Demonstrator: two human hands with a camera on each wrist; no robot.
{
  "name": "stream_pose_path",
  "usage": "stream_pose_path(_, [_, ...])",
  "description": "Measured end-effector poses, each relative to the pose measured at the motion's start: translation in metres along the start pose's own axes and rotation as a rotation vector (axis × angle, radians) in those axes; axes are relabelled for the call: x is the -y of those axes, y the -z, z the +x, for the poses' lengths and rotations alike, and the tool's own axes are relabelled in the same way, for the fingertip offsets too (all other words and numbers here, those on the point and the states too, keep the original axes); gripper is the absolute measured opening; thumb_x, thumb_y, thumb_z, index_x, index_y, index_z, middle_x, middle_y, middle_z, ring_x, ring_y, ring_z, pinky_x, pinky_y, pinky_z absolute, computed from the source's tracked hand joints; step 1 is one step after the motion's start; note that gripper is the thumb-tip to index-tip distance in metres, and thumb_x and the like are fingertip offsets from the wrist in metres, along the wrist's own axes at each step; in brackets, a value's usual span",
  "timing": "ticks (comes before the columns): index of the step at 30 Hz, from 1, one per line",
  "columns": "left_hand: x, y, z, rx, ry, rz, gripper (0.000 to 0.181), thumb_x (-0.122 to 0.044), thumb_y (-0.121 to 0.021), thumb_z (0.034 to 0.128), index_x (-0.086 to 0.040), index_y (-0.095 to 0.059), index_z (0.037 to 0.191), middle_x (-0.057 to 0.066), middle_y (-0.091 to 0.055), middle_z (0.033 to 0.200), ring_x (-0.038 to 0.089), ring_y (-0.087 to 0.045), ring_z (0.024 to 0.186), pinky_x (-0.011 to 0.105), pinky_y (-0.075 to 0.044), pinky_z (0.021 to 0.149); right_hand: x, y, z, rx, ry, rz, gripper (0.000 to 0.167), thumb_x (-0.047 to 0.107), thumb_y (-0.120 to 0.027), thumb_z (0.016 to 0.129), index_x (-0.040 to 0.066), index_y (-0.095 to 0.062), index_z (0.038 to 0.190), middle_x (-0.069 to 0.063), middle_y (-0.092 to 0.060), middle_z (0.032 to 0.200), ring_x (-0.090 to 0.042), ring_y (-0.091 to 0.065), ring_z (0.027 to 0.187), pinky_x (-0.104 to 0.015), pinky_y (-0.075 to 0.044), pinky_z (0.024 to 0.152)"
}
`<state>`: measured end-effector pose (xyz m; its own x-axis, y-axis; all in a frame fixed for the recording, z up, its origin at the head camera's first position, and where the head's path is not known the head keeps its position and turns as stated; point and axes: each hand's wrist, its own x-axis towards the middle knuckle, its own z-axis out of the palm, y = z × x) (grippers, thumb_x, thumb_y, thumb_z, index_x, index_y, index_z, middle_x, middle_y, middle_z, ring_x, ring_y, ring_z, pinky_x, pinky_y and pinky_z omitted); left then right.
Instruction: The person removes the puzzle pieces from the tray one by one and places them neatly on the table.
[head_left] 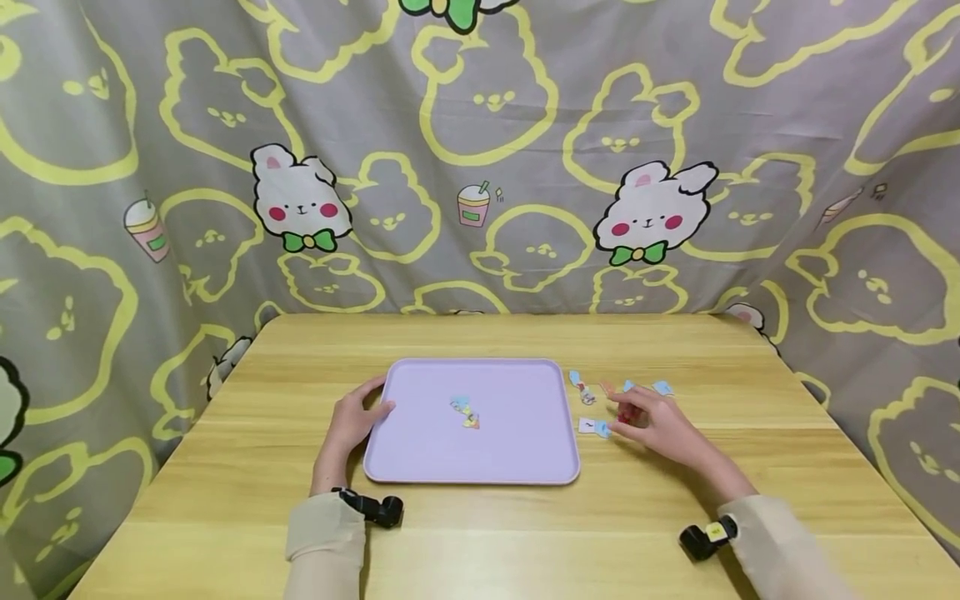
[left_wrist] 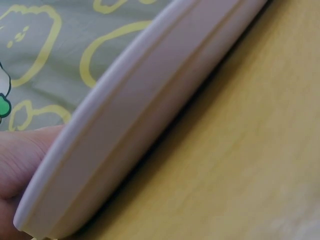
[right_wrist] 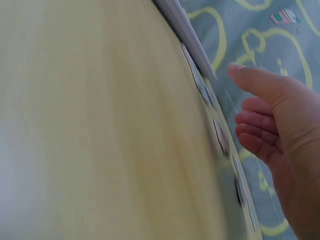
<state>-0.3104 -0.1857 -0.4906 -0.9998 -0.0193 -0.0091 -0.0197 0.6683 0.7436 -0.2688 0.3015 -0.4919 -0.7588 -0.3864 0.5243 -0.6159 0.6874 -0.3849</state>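
Note:
A pale purple tray point(head_left: 517, 454) lies on the wooden table. My left hand point(head_left: 352, 425) holds its left rim, the thumb reaching over the edge and the other fingers along the outer side; in the left wrist view the tray's side wall point(left_wrist: 130, 100) hides most of that hand point(left_wrist: 20, 160). Small joined puzzle-like pieces point(head_left: 467, 412) lie inside the tray. Right of the tray, my right hand point(head_left: 660, 421) hovers low over loose flat pieces, thumb and fingers apart. A red piece point(head_left: 628, 412) shows between them; nothing is seen gripped in the right wrist view.
Near the right hand lie a white-and-blue piece point(head_left: 594, 427), a blue-tipped piece point(head_left: 581, 387) and a light blue piece point(head_left: 663, 388). A patterned curtain point(head_left: 495, 167) hangs behind the table point(head_left: 480, 542). Each wrist wears a black camera.

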Motion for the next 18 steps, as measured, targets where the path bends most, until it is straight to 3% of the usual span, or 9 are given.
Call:
stream_pose_path(5, [0.0,0.0,0.002,-0.003,0.005,-0.004,0.053,-0.02,-0.064,0.095,-0.012,-0.048,0.145,0.02,-0.044,0.151,0.042,-0.036,0.143,0.056,-0.031,0.118,0.019,-0.018,0.021,0.018,0.011,0.058,0.045,0.015,-0.083,0.075,-0.001,-0.068,0.115,-0.002,-0.065,0.087,-0.011,-0.058,0.076,-0.033,-0.057,0.078])
stream_pose_path(7, [0.0,0.0,0.003,-0.004,0.002,-0.003,0.053,-0.02,-0.064,0.0949,-0.012,-0.048,0.145,0.02,-0.044,0.151,0.042,-0.036,0.143,0.056,-0.031,0.118,0.025,-0.026,0.029,0.037,0.018,0.104,0.047,0.016,-0.082,0.077,-0.002,-0.067,0.118,-0.004,-0.065,0.09,-0.014,-0.06,0.08,-0.025,-0.055,0.07])
stream_pose_path(9, [0.001,0.0,0.003,-0.005,-0.002,-0.004,0.053,-0.02,-0.064,0.0948,-0.012,-0.048,0.145,0.02,-0.044,0.151,0.042,-0.036,0.143,0.056,-0.031,0.117,0.033,-0.034,0.038,0.054,0.026,0.127,0.049,0.019,-0.082,0.078,-0.002,-0.066,0.119,-0.006,-0.064,0.09,-0.016,-0.061,0.081,-0.026,-0.055,0.072])
stream_pose_path(18, [0.002,0.0,0.003,-0.005,-0.001,-0.008,0.054,-0.021,-0.065,0.0944,-0.014,-0.048,0.145,0.019,-0.044,0.151,0.042,-0.035,0.143,0.056,-0.03,0.118,0.061,-0.066,0.067,0.178,0.018,0.21,0.055,0.026,-0.081,0.08,-0.001,-0.063,0.125,-0.008,-0.065,0.1,-0.017,-0.06,0.092,-0.029,-0.054,0.081])
